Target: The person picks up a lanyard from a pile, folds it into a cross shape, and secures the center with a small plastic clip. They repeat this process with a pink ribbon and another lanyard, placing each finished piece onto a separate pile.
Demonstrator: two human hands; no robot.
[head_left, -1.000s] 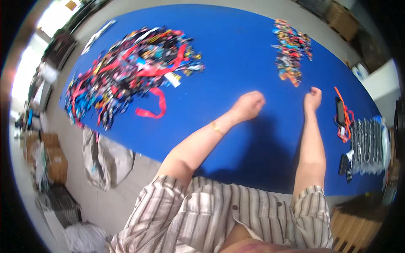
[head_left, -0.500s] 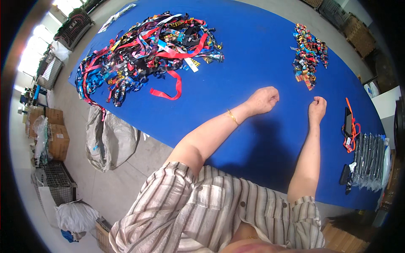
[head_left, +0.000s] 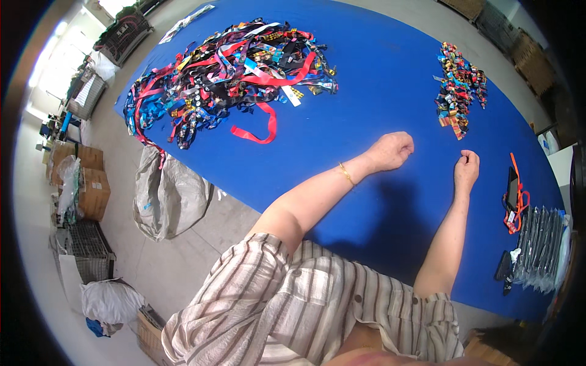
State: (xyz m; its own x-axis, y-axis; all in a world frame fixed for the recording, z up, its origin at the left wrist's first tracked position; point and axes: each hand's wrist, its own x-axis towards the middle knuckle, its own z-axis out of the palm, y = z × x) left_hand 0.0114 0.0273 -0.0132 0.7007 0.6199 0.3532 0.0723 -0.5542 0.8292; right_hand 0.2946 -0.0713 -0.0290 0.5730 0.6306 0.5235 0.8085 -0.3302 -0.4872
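My left hand [head_left: 390,151], with a gold bracelet [head_left: 346,172] at the wrist, is loosely closed over the blue tabletop [head_left: 354,79]. Nothing shows between its curled fingers. To its right, my right hand [head_left: 466,172] is closed too, thumb and fingers drawn together, and no item sticks out of it. Beyond the right hand lies a narrow heap of small folded colourful straps [head_left: 459,88]. Far left spreads a big tangled pile of printed fabric straps [head_left: 213,79]. A red strap [head_left: 268,135] curls out of that pile toward my left hand.
At the right edge are an orange cord [head_left: 516,201], a black phone-like object [head_left: 511,185] and a row of dark items in clear plastic [head_left: 540,247]. A grey sack [head_left: 165,195] sits on the floor by the table's left edge. Cardboard boxes [head_left: 91,192] and wire cages stand farther left.
The whole view has shifted, so the table and its piles appear slightly farther right. Both hands stay closed in nearly the same pose over the table.
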